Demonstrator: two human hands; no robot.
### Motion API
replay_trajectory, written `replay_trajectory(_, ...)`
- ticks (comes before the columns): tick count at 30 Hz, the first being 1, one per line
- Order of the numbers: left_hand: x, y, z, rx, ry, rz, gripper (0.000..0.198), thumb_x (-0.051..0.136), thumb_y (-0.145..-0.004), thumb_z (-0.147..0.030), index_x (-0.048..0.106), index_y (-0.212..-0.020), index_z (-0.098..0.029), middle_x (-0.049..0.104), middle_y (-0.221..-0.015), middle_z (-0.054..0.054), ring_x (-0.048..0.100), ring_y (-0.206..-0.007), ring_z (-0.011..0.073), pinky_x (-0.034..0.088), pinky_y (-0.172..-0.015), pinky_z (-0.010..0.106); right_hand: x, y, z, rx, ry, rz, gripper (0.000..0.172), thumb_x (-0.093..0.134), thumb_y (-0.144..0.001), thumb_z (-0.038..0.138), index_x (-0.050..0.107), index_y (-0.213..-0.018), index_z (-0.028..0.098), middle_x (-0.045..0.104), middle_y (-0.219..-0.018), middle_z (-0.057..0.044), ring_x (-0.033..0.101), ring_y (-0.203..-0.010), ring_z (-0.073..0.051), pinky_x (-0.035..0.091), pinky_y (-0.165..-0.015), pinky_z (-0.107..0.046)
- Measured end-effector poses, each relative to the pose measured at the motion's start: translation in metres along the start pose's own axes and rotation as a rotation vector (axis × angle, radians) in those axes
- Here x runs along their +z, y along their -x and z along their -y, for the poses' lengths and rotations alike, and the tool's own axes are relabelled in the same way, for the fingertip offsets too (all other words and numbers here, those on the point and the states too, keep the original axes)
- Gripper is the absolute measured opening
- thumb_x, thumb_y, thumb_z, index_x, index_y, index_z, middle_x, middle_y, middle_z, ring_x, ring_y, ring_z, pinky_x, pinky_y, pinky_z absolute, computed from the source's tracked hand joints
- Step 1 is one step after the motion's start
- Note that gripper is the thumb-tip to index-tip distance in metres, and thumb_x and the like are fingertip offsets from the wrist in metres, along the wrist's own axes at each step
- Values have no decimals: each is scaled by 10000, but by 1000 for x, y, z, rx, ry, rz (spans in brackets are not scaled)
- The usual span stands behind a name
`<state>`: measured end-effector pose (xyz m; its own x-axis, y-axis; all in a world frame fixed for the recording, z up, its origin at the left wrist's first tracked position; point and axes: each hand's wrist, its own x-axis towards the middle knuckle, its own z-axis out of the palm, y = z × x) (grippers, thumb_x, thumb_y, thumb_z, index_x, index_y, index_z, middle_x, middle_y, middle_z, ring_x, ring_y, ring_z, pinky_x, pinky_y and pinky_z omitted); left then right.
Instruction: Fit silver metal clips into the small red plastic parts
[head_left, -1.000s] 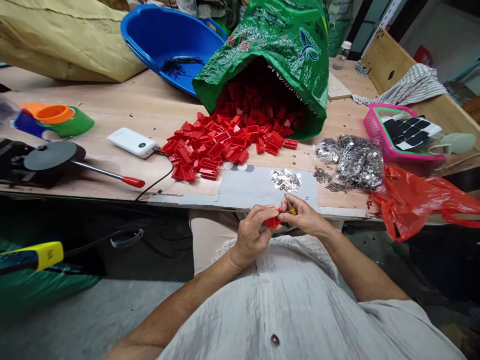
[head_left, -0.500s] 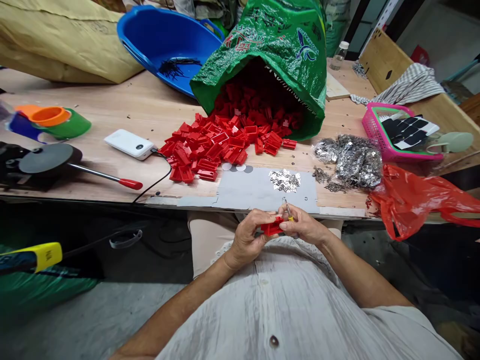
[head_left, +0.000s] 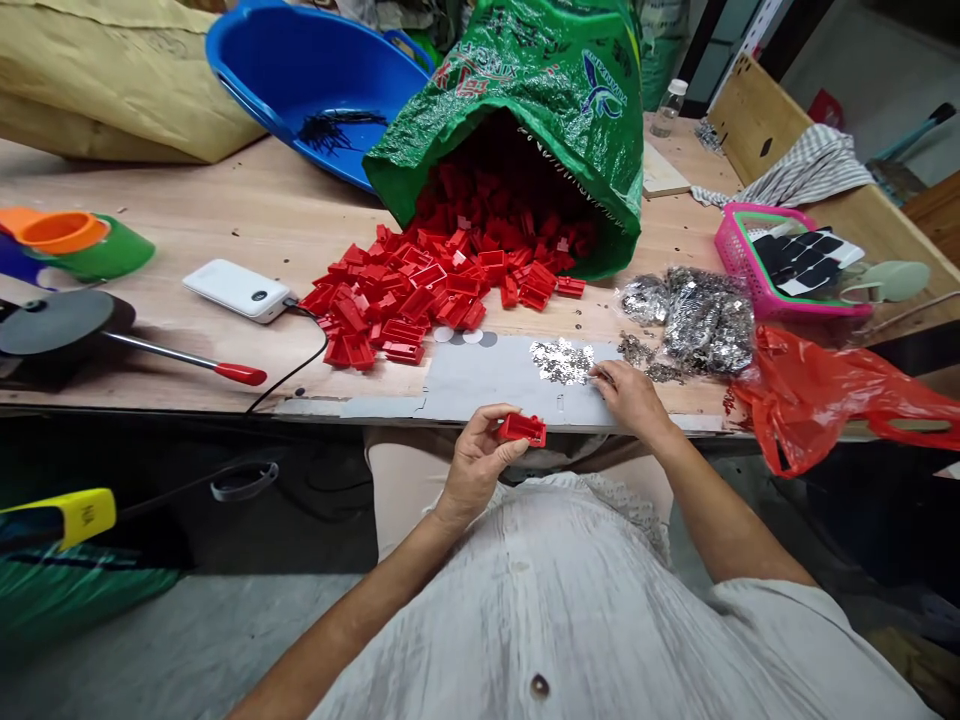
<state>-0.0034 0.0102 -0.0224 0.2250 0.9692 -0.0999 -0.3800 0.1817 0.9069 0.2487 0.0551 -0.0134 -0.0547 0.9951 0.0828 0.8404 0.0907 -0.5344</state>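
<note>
The left hand (head_left: 476, 458) is clamped on a red plastic part (head_left: 523, 429), thumb on the near side and fingers on the far side. The part sits at the fingertips, its right end projecting clear of the grip, above the lap and at the front edge of the tabletop (head_left: 187, 215).

The right hand (head_left: 634, 397) is positioned farther forward and to the right, apart from the held part. Its fingertips are at the right-hand edge of a pile of small silver pieces (head_left: 561, 360); whether they grip a piece cannot be told. The silver pieces lie on a grey sheet (head_left: 480, 385), beyond the held part and slightly to its right.

To the right of the sheet, a red plastic bag (head_left: 795, 400) hangs over the tabletop's front edge. Clear packets (head_left: 709, 315) lie behind the bag, next to a pink basket (head_left: 739, 255).

Beyond the sheet and to the left, a heap of red parts (head_left: 409, 300) spills from the mouth of a green sack (head_left: 540, 70). A blue basin (head_left: 255, 80) containing thin black pieces (head_left: 334, 130) stands to the left of the sack.
</note>
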Motion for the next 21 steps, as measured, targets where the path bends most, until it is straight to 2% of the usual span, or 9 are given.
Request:
replay_trajectory(4,1,-1,4,2,-23,-20,386,790,-713,-222,613,-1056,-207,689,-993,28,680,-949,187,538,-861,330,5,-9,-1,-29,100,50,126,523,-920,203,648,-927,217,680,-974,-62,607,-917,-215,433,-820,-321)
replay_trajectory(12,1,-2,5,-17,-25,-40,391,800,-712,-229,621,-1059,-203,703,-966,23,684,-915,173,539,-842,315,10,-19,9,-33,180,65,130,528,-933,205,658,-945,208,675,-1002,-70,610,-916,-214,426,-797,-316)
replay_trajectory(17,1,-3,6,-33,-7,-36,396,798,-716,-218,610,-1064,-196,717,-957,28,692,-921,185,533,-850,318,10,-20,18,-40,181,75,89,551,-926,224,637,-906,219,667,-967,-53,606,-898,-202,417,-767,-294)
replay_trajectory(21,0,-3,7,-29,11,-45,383,803,-707,-203,623,-1045,-201,719,-923,14,688,-884,163,531,-823,285,9,-20,19,-51,119,76,64,555,-905,201,605,-866,213,663,-932,-45,598,-867,-190,404,-763,-285)
